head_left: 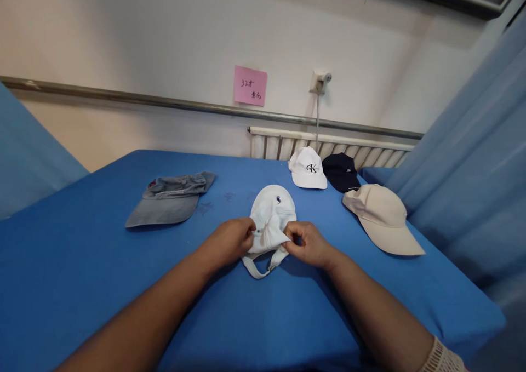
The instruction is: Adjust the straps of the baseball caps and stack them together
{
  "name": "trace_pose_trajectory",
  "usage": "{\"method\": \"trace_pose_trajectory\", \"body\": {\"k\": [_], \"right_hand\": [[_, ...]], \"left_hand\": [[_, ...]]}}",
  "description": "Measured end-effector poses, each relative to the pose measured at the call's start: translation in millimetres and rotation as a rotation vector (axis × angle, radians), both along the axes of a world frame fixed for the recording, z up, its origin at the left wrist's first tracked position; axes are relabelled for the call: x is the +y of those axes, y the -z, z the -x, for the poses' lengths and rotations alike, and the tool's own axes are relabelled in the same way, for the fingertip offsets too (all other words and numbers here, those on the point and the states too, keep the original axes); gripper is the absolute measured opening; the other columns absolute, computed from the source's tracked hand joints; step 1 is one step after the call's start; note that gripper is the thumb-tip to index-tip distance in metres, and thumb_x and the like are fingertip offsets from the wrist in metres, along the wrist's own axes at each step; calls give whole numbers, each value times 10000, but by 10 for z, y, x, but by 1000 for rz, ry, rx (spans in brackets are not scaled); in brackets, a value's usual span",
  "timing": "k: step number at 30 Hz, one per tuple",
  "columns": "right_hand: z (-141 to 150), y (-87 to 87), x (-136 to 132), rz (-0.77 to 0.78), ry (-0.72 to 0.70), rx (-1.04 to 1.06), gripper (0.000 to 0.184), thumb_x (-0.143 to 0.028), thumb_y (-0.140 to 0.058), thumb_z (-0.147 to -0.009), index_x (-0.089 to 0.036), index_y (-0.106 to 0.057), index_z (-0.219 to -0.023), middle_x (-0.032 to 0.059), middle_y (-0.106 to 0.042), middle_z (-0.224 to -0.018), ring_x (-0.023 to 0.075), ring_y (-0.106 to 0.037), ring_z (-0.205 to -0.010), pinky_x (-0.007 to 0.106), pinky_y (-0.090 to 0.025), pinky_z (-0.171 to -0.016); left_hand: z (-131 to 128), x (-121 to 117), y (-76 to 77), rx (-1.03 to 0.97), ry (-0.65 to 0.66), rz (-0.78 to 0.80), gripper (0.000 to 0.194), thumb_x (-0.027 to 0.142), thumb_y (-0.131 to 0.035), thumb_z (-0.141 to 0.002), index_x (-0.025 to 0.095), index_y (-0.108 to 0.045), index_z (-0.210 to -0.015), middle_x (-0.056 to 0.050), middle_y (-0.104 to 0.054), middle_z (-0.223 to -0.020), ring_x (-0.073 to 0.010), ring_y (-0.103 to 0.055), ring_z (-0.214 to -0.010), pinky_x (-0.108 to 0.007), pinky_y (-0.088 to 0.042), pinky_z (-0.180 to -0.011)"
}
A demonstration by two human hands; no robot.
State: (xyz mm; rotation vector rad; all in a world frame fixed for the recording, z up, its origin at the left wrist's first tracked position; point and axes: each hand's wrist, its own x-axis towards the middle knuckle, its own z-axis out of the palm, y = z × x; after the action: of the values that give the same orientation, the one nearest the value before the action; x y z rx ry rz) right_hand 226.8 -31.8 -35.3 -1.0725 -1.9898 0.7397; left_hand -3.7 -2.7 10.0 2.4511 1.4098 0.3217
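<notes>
The single view looks out from a camera worn on the person's head, facing forward and down over the blue table (94, 284) toward the wall (172, 32). Both forearms (158, 301) enter from the bottom edge, so the lens sits above and behind the left hand (230, 241) and right hand (309, 243), close enough to show them plainly near the middle. Its wide field reaches the curtains (472, 142) on either side; the rail (164, 101) slopes down rightward.

Hands (232, 240) (309, 243) pinch sides of pale cap (269, 216); grey cap (166, 210) left, beige cap (382, 213) right.
</notes>
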Motion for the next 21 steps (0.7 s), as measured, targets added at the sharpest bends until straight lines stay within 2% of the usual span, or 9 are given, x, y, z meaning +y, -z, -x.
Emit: {"method": "trace_pose_trajectory", "body": {"k": [5, 8, 11, 14, 18, 21], "right_hand": [[-23, -58, -3, -12, -10, 1, 206, -163, -595, -741, -194, -431, -621, -49, -479, -622, 93, -419, -583, 214, -325, -558], [2, -100, -26, -4, -56, -2, 232, -189, -615, -754, -194, -426, -619, -42, -487, -642, 97, -427, -603, 218, -338, -577], [32, -126, -51, 5, -69, -6, 243, -193, -614, -764, -195, -421, -618, -40, -488, -650, 98, -424, -603, 221, -340, -579], [54, -131, -65, 22, -59, -16, 243, -196, -619, -766, -196, -424, -621, -39, -493, -649, 99, -426, -601, 220, -340, -572], [73, -114, -68, 11, -60, -28, 256, -206, -637, -767, -192, -427, -620, -42, -489, -647, 96, -424, -599, 217, -333, -568], [81, -105, -59, 9, -67, -30, 272, -230, -658, -770, -189, -436, -617, -48, -478, -639, 92, -413, -591, 216, -324, -564]], "left_hand": [[248, 104, -138, -521, -198, 18, 288, 400, -595, -765, 174, -666, -928, -44, -691, -775, -184, -631, -678, -287, -481, -636], [336, 176, -138, -711, -243, 68, 381, 453, -654, -719, 156, -647, -957, -53, -687, -807, -190, -641, -721, -317, -511, -688], [332, 184, -111, -699, -216, 64, 373, 448, -642, -738, 153, -643, -965, -50, -678, -815, -187, -634, -733, -329, -516, -704], [256, 112, -125, -601, -184, -72, 367, 439, -601, -795, 171, -653, -1039, -65, -685, -918, -201, -632, -813, -345, -513, -759], [97, 12, -177, -422, -17, -177, 437, 460, -596, -831, 206, -636, -1184, -77, -668, -1137, -239, -598, -1022, -376, -476, -909], [-16, 23, -164, -340, 83, -187, 439, 450, -589, -848, 208, -631, -1213, -69, -684, -1139, -243, -584, -1057, -370, -461, -934]]}}
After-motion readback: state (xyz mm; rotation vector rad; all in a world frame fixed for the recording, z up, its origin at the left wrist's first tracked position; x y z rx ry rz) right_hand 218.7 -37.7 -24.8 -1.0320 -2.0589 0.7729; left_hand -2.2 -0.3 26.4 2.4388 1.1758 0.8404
